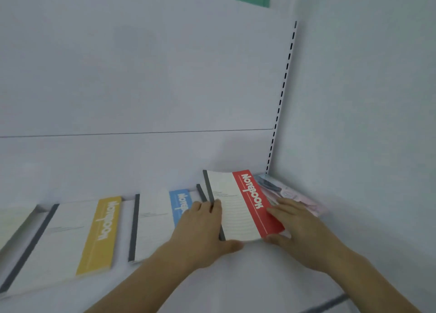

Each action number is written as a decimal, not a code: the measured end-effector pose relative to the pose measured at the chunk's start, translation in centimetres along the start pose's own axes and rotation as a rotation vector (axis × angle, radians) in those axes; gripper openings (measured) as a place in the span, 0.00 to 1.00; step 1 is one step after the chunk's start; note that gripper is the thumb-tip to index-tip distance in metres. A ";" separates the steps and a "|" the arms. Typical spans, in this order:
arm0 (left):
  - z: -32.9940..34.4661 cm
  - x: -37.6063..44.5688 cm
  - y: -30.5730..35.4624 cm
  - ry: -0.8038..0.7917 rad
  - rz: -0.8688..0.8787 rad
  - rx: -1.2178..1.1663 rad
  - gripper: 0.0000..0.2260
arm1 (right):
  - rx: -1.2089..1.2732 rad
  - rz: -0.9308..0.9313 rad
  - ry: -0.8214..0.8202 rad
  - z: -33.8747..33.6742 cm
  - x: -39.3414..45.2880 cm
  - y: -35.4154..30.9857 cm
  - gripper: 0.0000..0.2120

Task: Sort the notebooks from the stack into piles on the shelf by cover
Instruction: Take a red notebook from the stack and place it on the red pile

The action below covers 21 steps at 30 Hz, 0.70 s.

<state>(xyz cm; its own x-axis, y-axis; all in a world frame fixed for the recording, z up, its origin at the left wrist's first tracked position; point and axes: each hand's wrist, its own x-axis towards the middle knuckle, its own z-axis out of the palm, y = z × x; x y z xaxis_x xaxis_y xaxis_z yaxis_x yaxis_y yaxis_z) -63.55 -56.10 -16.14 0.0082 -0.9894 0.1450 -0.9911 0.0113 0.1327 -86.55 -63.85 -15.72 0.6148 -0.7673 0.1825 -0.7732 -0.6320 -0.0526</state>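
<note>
A white shelf (pixel 259 277) carries notebooks lying flat in a row: a yellow-banded notebook (pixel 77 234) at left, then a blue-banded notebook (pixel 155 220). At right, both hands hold a red-banded notebook (pixel 240 206), raised at a tilt. The left hand (pixel 203 227) has its grip on the dark spine edge; the right hand (pixel 297 225) grips the red edge. Pink packets (pixel 290 194) sit in the corner behind.

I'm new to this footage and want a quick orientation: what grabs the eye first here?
The red notebook, right of centre on the white shelf, gripped at its edges by the left hand and right hand. Left of it lie a blue notebook and a yellow notebook; a pinkish pile sits in the right corner.
</note>
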 end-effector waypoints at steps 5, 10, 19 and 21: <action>1.9 0.7 0.4 -0.086 -0.104 0.154 0.45 | -0.018 -0.145 -0.013 2.0 2.3 2.0 0.33; 2.7 1.0 0.9 -0.048 -0.141 0.188 0.44 | 0.016 -0.212 0.040 3.1 2.7 3.3 0.32; 2.7 1.0 1.8 -0.018 -0.248 0.048 0.26 | -0.030 -0.262 0.025 3.5 4.8 4.4 0.25; 2.4 1.1 1.7 -0.025 -0.242 0.045 0.26 | -0.017 -0.258 0.024 3.5 5.1 4.6 0.25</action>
<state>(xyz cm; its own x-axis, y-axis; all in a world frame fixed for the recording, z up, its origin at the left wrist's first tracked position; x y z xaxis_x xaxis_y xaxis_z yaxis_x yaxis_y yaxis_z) -65.54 -57.51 -18.15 0.2434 -0.9658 0.0896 -0.9656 -0.2325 0.1166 -86.38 -71.06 -18.44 0.7883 -0.5781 0.2108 -0.5940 -0.8043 0.0152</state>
